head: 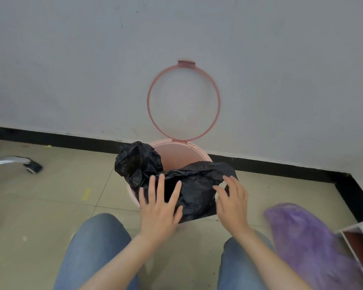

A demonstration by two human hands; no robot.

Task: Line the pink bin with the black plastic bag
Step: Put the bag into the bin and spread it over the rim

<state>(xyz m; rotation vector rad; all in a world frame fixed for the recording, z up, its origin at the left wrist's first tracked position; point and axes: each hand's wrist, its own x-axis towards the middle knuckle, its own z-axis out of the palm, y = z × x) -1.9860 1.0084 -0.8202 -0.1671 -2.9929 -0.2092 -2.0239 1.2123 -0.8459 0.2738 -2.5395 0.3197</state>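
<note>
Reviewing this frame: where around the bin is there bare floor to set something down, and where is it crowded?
Bare tile lies left of the pink bin, between it and the chair base. A smaller patch sits right, bordered by the black skirting and purple bag. In front it is crowded: left hand, right hand, black bag.

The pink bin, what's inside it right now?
The far part of the pink bin shows bare pink inner wall, unlined. The black plastic bag drapes over its near rim, hiding the bottom and whatever may lie there.
</note>
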